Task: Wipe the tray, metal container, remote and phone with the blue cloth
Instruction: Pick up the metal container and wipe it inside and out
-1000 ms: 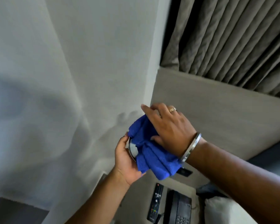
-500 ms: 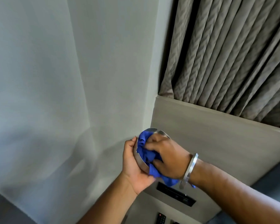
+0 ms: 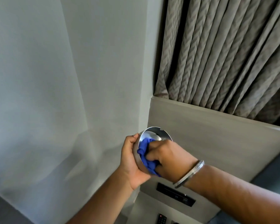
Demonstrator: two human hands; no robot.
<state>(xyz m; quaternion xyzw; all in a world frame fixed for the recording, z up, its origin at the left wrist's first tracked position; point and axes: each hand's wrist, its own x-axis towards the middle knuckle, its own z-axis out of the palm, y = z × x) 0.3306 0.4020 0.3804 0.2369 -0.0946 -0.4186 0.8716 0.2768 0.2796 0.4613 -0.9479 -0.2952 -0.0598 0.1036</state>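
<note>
Desk [image 3: 145,209]: only a pale strip visible at bottom edge. Remote [image 3: 161,219] lies directly on it, top end only, rest cropped.

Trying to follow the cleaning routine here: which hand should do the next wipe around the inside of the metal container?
Probably the right hand: it already has the blue cloth pressed inside the metal container. The left hand is busy cupping it from outside.
</note>
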